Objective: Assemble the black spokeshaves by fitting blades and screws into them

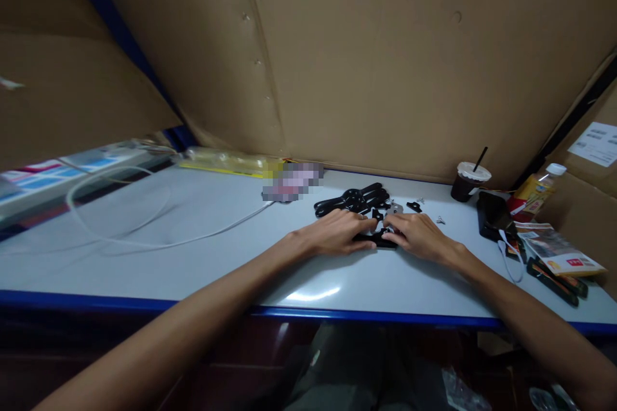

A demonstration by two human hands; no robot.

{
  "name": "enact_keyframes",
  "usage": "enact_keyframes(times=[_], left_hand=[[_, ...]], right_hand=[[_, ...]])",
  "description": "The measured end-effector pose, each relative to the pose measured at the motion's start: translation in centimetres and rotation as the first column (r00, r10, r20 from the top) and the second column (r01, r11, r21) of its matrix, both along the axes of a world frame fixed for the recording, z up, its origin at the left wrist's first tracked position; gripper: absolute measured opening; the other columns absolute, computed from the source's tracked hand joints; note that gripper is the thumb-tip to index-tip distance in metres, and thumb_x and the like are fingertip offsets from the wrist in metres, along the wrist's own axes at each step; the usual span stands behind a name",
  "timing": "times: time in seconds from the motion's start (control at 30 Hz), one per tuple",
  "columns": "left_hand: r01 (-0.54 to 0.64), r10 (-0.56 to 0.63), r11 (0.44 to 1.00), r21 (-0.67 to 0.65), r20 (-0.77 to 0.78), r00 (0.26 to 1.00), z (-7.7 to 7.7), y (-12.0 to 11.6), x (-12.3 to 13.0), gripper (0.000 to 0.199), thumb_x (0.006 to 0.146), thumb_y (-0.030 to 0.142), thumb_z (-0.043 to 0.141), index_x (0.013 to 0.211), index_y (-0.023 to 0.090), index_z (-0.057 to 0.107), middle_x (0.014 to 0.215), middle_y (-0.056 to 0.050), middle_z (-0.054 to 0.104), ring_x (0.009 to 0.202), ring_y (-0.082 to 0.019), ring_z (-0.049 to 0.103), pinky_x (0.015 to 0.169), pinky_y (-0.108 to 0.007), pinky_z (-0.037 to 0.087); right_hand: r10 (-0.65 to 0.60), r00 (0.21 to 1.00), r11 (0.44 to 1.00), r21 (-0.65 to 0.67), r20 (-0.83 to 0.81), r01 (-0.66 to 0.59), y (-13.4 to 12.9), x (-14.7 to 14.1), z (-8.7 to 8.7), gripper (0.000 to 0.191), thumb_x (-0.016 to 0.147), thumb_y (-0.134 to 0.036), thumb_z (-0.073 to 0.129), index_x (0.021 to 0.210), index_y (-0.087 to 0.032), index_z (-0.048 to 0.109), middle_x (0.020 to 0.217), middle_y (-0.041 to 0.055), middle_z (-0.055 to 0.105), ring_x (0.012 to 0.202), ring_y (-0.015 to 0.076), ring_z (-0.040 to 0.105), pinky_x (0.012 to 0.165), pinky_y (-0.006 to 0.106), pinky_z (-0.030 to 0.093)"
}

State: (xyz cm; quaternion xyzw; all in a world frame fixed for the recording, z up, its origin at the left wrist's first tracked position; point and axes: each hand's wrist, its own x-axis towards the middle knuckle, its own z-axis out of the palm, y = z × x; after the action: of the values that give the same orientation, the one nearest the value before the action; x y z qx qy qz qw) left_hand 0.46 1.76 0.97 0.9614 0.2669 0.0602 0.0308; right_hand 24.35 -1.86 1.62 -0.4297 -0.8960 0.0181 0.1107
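My left hand point(343, 231) and my right hand point(417, 234) meet low over the table, with fingers bent and closed on a dark black part point(383, 241) between them. Its exact kind is hard to make out, since my fingers cover much of it. Just beyond my left hand lies a pile of long black handle-like pieces point(354, 198). A small silver metal plate point(395, 208) shows behind my right fingertips. Beyond that hand are a small black piece point(413, 207) and a little silver wing-shaped piece point(440, 220).
On the right are a lidded drink cup point(470, 183) with a straw, a bottle point(537, 191), a black device point(494, 215) and a packet point(559, 247). A white cable point(216, 237) crosses the table's left side. Cardboard point(376, 64) walls the back.
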Motion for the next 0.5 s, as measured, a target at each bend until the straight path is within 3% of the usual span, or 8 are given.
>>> enact_keyframes(times=[0.23,0.5], left_hand=[[-0.010,0.010,1.000,-0.014,0.008,1.000,0.04,-0.17,0.24,0.032,0.102,0.045,0.047,0.094,0.019,0.064,0.086,-0.006,0.069,0.066,-0.017,0.057,0.058,-0.031,0.024],[-0.021,0.022,0.998,-0.062,0.029,0.999,-0.19,0.03,0.33,0.031,0.100,0.045,0.050,0.090,0.020,0.065,0.086,-0.006,0.069,0.068,-0.017,0.057,0.060,-0.031,0.028]], right_hand=[[0.015,0.999,1.000,0.027,0.043,-0.016,0.19,0.08,-0.38,0.015,0.104,-0.031,0.051,0.102,-0.020,0.062,0.098,0.0055,0.071,0.077,0.0192,0.061,0.064,0.033,0.036],[-0.010,0.996,1.000,0.017,0.085,0.008,0.03,-0.43,-0.35,0.020,0.106,-0.032,0.046,0.099,-0.019,0.060,0.098,0.0068,0.071,0.076,0.0195,0.060,0.061,0.033,0.031]])
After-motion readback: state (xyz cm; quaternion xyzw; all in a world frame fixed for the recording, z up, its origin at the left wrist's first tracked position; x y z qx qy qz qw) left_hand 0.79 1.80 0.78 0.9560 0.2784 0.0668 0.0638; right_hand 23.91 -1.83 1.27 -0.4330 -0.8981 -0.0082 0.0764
